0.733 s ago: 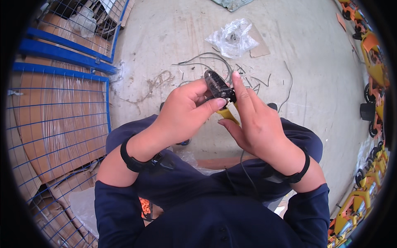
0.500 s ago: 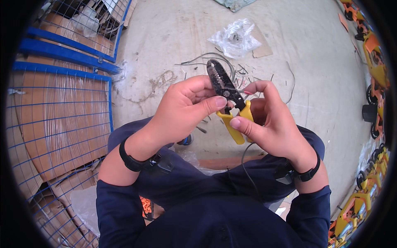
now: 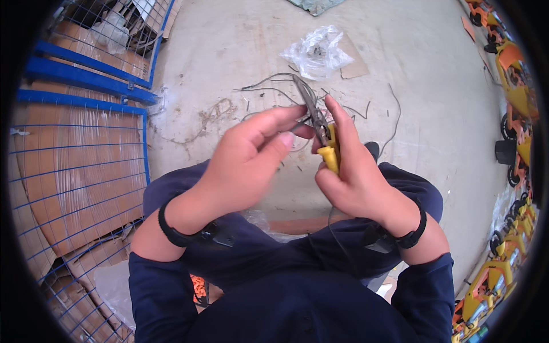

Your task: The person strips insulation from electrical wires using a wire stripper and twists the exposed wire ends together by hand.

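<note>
Pliers [image 3: 321, 132] with yellow handles are gripped upright in the right hand [image 3: 357, 180], while the left hand [image 3: 249, 157] is pinched at a thin dark wire [image 3: 294, 127] beside their tip, above the lap. Stripping is judged unfinished, since loose wires [image 3: 274, 86] are left on the floor [image 3: 423, 103]. Beyond, a crumpled clear plastic bag [image 3: 317, 51] is seen, and wrapped brown cartons [image 3: 74, 166] behind blue mesh at left.

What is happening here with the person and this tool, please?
A person in dark blue clothes is sitting over a concrete floor. The right hand grips a yellow-handled wire-stripping plier with dark metal jaws, held upright. The left hand pinches a thin grey wire right at the plier's jaws. More loose grey wire pieces and a crumpled clear plastic bag lie on the floor beyond.
</note>
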Available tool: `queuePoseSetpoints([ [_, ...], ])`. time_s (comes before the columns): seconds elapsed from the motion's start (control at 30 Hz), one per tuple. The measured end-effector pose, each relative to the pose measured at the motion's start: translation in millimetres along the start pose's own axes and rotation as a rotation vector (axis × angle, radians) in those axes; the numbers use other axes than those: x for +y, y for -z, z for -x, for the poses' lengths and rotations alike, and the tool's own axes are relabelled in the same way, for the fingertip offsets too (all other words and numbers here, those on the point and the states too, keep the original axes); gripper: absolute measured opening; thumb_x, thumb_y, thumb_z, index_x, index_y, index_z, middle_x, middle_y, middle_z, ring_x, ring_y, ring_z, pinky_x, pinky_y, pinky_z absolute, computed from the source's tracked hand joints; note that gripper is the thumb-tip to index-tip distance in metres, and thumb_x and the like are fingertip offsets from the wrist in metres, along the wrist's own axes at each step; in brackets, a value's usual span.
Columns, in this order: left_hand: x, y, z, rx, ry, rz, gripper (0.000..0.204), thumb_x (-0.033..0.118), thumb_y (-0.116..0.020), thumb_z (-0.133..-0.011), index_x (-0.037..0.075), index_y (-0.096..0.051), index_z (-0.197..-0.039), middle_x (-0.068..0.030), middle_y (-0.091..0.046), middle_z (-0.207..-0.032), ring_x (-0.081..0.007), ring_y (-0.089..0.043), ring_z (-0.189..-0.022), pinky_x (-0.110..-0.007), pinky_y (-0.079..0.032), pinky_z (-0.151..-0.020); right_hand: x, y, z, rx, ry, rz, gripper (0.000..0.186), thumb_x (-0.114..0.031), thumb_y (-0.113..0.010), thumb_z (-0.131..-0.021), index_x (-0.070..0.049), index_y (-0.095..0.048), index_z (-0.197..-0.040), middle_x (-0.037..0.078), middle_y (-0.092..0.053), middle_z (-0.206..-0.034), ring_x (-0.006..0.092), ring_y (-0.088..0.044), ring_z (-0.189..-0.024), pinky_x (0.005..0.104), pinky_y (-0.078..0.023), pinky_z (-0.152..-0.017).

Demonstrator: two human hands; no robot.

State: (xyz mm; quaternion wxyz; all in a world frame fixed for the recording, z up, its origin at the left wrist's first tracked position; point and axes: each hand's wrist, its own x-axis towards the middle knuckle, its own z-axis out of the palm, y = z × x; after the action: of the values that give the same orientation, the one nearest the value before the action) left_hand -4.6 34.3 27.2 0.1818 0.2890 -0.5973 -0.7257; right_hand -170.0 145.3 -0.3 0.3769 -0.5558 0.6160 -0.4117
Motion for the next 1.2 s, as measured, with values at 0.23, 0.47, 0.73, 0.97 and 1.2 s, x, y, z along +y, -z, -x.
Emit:
queuePoseSetpoints([
  [0.23, -6.6, 40.7, -7.8, 0.222, -0.06, -0.141, 0.037, 0.013, -0.051, -0.1, -0.002, -0.052, -0.133, -0.0119, -0.071, -0.104, -0.0023, -0.05, -0.063, -0.017, -0.044, -0.059, -26.2, 33.2, -1.5, -0.316, -0.399, -0.744, 0.067, -0.013, -0.04, -0.088, -0.003, -0.019, -0.151, 0.018, -0.059, -0.12, 0.0211, -0.064, -0.092, 0.0309, -0.054, -0.069],
  [0.47, 10.5, 43.7, 0.6, 0.281, -0.067, -0.28, 0.023, 0.018, -0.053, -0.1, -0.001, -0.058, -0.113, -0.0114, -0.071, -0.084, -0.0035, -0.052, -0.056, -0.018, -0.042, -0.051, -9.8, 29.8, 4.3, -0.47, -0.398, -0.764, 0.064, -0.014, -0.038, -0.087, 0.002, -0.027, -0.148, 0.02, -0.06, -0.122, 0.0238, -0.062, -0.099, 0.0358, -0.05, -0.086],
  [0.73, 5.8, 30.6, 7.7, 0.165, -0.097, -0.276, 0.02, 0.02, -0.052, -0.1, 0.002, -0.054, -0.109, -0.0083, -0.067, -0.071, -0.0018, -0.045, -0.046, -0.016, -0.035, -0.045, -26.3, 29.1, 0.7, -0.504, -0.425, -0.834, 0.071, -0.011, -0.038, -0.082, 0.001, -0.024, -0.15, 0.019, -0.054, -0.133, 0.0249, -0.059, -0.11, 0.0348, -0.049, -0.091],
  [0.97, 5.4, 26.4, 8.9, 0.12, -0.246, -0.276, 0.018, 0.015, -0.052, -0.1, 0.001, -0.053, -0.111, -0.008, -0.068, -0.073, -0.0017, -0.047, -0.05, -0.016, -0.036, -0.047, -16.9, 26.4, 0.1, -0.538, -0.375, -0.82, 0.07, -0.009, -0.038, -0.084, -0.003, -0.023, -0.152, 0.018, -0.049, -0.139, 0.0254, -0.055, -0.121, 0.0334, -0.051, -0.089],
  [1.2, -7.6, 26.1, 6.5, 0.007, -0.258, -0.465, 0.016, 0.009, -0.052, -0.099, -0.001, -0.053, -0.111, -0.0049, -0.067, -0.076, -0.0058, -0.059, -0.065, -0.019, -0.042, -0.055, -16.3, 23.3, 2.4, -0.524, -0.381, -0.791, 0.067, -0.007, -0.039, -0.085, -0.001, -0.024, -0.151, 0.015, -0.052, -0.133, 0.0229, -0.055, -0.117, 0.0328, -0.048, -0.091],
])
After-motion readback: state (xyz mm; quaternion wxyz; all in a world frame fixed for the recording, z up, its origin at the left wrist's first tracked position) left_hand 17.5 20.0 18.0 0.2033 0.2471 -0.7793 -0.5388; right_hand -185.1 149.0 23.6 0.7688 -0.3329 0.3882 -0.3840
